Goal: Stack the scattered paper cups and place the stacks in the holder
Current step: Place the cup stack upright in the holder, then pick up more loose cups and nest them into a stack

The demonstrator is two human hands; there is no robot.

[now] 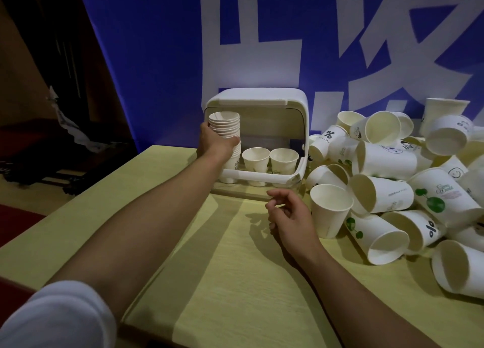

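Note:
A white box-shaped holder (262, 97) with its front open stands at the back of the table. My left hand (214, 142) grips a tall stack of paper cups (225, 123) at the holder's left side, the stack's base down inside the holder. Two single cups (256, 157) (284, 159) stand upright in the holder to the right of the stack. My right hand (289, 215) hovers over the table in front of the holder, fingers loosely curled and holding nothing. Just to its right stands an upright loose cup (330, 208).
A big pile of scattered paper cups (392, 180), most lying on their sides, covers the right of the pale wooden table (235, 282). A blue and white banner (157, 46) hangs behind. The table's left edge drops off to a dark floor.

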